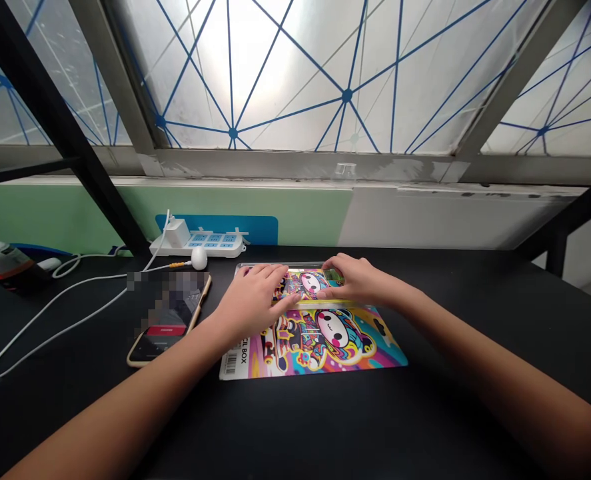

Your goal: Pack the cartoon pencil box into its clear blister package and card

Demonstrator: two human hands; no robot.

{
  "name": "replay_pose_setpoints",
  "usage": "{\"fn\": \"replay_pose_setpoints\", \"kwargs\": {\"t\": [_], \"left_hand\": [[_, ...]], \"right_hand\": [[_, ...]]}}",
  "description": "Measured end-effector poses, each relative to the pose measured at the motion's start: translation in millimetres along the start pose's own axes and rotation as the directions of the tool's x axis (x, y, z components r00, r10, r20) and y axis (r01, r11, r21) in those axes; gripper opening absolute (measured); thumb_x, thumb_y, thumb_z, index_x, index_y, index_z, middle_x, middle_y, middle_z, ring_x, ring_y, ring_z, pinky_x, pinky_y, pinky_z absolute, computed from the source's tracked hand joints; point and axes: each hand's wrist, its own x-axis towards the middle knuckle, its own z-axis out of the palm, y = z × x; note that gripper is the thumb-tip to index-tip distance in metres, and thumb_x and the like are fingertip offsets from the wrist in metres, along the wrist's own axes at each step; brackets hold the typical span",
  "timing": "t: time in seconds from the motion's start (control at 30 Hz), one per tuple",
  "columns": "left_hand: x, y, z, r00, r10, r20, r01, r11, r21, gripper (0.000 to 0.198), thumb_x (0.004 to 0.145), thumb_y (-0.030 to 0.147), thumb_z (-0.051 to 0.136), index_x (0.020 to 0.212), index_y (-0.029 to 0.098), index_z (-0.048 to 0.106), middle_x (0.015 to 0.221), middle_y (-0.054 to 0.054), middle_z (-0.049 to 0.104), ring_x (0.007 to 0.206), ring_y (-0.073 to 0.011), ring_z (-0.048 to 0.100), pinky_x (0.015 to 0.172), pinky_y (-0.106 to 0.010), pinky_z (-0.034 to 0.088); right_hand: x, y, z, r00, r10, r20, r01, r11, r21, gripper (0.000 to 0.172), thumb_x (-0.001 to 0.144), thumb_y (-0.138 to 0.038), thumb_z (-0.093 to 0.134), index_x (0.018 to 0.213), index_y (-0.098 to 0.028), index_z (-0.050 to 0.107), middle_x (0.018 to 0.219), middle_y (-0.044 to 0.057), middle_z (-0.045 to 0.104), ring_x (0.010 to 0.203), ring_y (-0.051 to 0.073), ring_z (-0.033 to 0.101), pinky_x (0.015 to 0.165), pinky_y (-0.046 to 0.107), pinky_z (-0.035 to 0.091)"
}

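Observation:
A colourful printed sheet (335,340) with a cartoon figure, a barcode and lettering lies on the black desk. Across its far part rests a flat case (310,283) with a similar cartoon print and a pale near edge. My left hand (255,297) lies over the left part of the case, its fingers stretched out. At the case's right end is my right hand (350,279), thumb and fingers closed around its edges. The fingers of both hands hide parts of the case.
Left of the sheet lies a phone (175,327), partly pixelated. Behind it a white power strip (218,243) holds a plug with a white cable (50,300). A bottle (2,263) is at the far left. Black frame bars stand at both sides, before the window.

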Motion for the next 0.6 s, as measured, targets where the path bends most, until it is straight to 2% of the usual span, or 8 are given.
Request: {"fn": "replay_pose_setpoints", "kwargs": {"t": [0.2, 0.33, 0.43, 0.53, 0.6], "left_hand": [[1.7, -6.1, -3.7, 0.996, -0.056, -0.062, 0.059, 0.998, 0.038, 0.052, 0.101, 0.054, 0.049, 0.139, 0.018, 0.055, 0.137, -0.011, 0.066, 0.126, -0.0311, 0.058, 0.105, -0.050, 0.042], [2.3, -17.6, -7.4, 0.991, -0.043, -0.126, 0.054, 0.995, 0.082, 0.069, 0.096, 0.057, 0.059, 0.148, 0.013, 0.046, 0.131, -0.016, 0.068, 0.121, -0.0332, 0.061, 0.105, -0.050, 0.043], [3.2, -28.4, -11.2, 0.989, -0.037, -0.142, 0.046, 0.997, 0.065, 0.071, 0.090, 0.058, 0.068, 0.144, 0.014, 0.051, 0.120, -0.015, 0.072, 0.110, -0.0327, 0.067, 0.095, -0.047, 0.051], [4.8, -33.6, -16.2, 0.968, 0.095, -0.234, -0.087, 0.995, 0.044, 0.055, 0.087, 0.049, 0.076, 0.128, 0.015, 0.063, 0.110, -0.013, 0.074, 0.098, -0.0289, 0.068, 0.083, -0.042, 0.056], [4.6, -29.8, -20.5, 0.893, 0.259, -0.368, -0.238, 0.966, 0.102, 0.042, 0.087, 0.041, 0.078, 0.118, 0.014, 0.068, 0.106, -0.013, 0.072, 0.095, -0.0274, 0.065, 0.082, -0.041, 0.056]], "right_hand": [[-5.0, -8.9, 2.5, 0.984, -0.050, -0.170, 0.038, 0.996, -0.077, 0.055, 0.073, -0.064, 0.077, 0.104, -0.021, 0.063, 0.109, 0.013, 0.060, 0.099, 0.033, 0.058, 0.085, 0.047, 0.047], [-15.2, -23.7, 1.8, 0.941, -0.094, -0.324, 0.036, 0.983, -0.179, 0.052, 0.068, -0.051, 0.086, 0.099, -0.021, 0.058, 0.112, 0.013, 0.059, 0.104, 0.035, 0.055, 0.084, 0.047, 0.047], [-24.5, -25.3, 3.8, 0.902, -0.161, -0.400, 0.093, 0.978, -0.186, 0.044, 0.072, -0.039, 0.087, 0.099, -0.022, 0.056, 0.106, 0.010, 0.065, 0.100, 0.032, 0.059, 0.087, 0.047, 0.048], [-33.7, -19.5, 3.3, 0.835, -0.284, -0.471, 0.203, 0.955, -0.216, 0.026, 0.084, -0.028, 0.078, 0.100, -0.021, 0.059, 0.095, 0.006, 0.069, 0.091, 0.027, 0.062, 0.096, 0.049, 0.047], [-41.4, -15.1, 0.2, 0.777, -0.362, -0.514, 0.243, 0.927, -0.286, 0.021, 0.091, -0.024, 0.070, 0.109, -0.020, 0.061, 0.100, 0.008, 0.069, 0.095, 0.028, 0.063, 0.104, 0.054, 0.044]]}}
